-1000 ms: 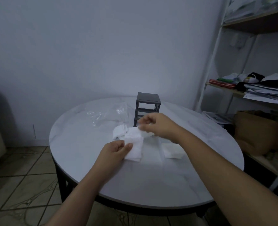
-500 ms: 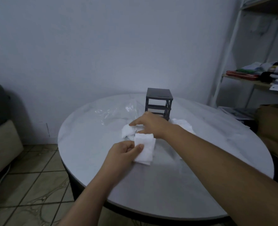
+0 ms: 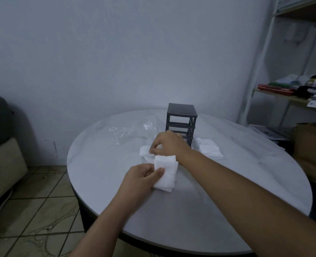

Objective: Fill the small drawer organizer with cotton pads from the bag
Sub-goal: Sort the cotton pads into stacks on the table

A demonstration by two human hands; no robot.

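Note:
A small dark grey drawer organizer (image 3: 181,115) stands on the round white table (image 3: 209,210), its open frame showing no drawers. My left hand (image 3: 142,179) holds a stack of white cotton pads (image 3: 167,173) by its left edge, just above the table. My right hand (image 3: 169,143) reaches in front of the organizer's base and pinches loose cotton pads (image 3: 144,152) lying there. Another pile of cotton pads (image 3: 210,149) lies to the right of the organizer. The clear plastic bag (image 3: 131,129) lies crumpled and flat to the organizer's left.
A white shelving unit (image 3: 290,93) with books, papers and clothes stands to the right. A brown paper bag (image 3: 311,153) sits beside the table's right edge. A cushioned seat (image 3: 1,153) is on the left over tiled floor.
My right hand has dropped from above the stack down and left onto the loose pads by the organizer. My head turned, shifting the scene rightward. My left hand keeps its stack.

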